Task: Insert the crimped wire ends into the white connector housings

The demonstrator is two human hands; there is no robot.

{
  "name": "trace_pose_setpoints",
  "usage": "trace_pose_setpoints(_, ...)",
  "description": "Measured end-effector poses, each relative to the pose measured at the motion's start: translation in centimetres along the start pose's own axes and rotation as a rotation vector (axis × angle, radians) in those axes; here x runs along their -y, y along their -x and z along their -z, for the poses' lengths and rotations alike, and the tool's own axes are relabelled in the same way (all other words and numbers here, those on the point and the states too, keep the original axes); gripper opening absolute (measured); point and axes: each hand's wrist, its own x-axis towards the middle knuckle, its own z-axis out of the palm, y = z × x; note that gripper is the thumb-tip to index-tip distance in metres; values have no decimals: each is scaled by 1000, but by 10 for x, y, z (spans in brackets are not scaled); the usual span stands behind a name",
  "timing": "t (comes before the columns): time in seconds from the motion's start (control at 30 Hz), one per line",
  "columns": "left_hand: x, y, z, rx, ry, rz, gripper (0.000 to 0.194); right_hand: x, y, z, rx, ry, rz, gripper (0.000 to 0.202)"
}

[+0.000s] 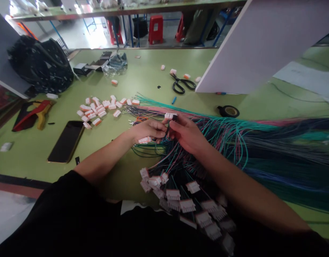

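In front of me, both hands meet over a bundle of thin wires (223, 130). My right hand (190, 134) is closed on a white wire connector housing (170, 116), with a dark part beside it at the fingertips. Close by, my left hand (150, 129) pinches at dark wires under that connector; the exact grip is partly hidden. Another white and orange connector (145, 140) shows just below the left hand. Many wired white connectors (173, 195) hang toward my lap. A pile of loose white and orange connectors (96, 109) lies to the left of the wire ends.
A phone (66, 141) and a red and yellow hand tool (33, 114) lie at left. Black scissors (182, 85), black tape (228, 111) and a blue piece (174, 100) lie beyond the wires. A white panel (247, 46) stands at right, a dark bag (41, 64) at far left.
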Motion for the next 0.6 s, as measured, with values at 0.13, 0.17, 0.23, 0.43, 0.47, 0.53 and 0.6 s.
trace_pose_setpoints(0.13,0,0,0,7,51,30,12,0,0,-1,-66,-63,22,34)
trace_pose_setpoints(0.17,0,-1,0,18,69,35,13,0,0,0,-58,-80,11,36)
trace_pose_setpoints(0.23,2,-2,0,47,113,36,16,1,0,1,-13,-101,-20,39)
trace_pose_setpoints(0.43,8,-7,-6,30,244,87,19,0,-4,11,103,-91,-115,39)
trace_pose_setpoints(0.47,9,-7,-7,18,258,98,20,-1,-5,11,94,-86,-118,40)
trace_pose_setpoints(0.53,10,-7,-7,1,271,108,19,-2,-6,11,56,-70,-111,40)
trace_pose_setpoints(0.6,9,-6,-5,-13,254,94,17,-3,-6,9,5,-52,-94,38)
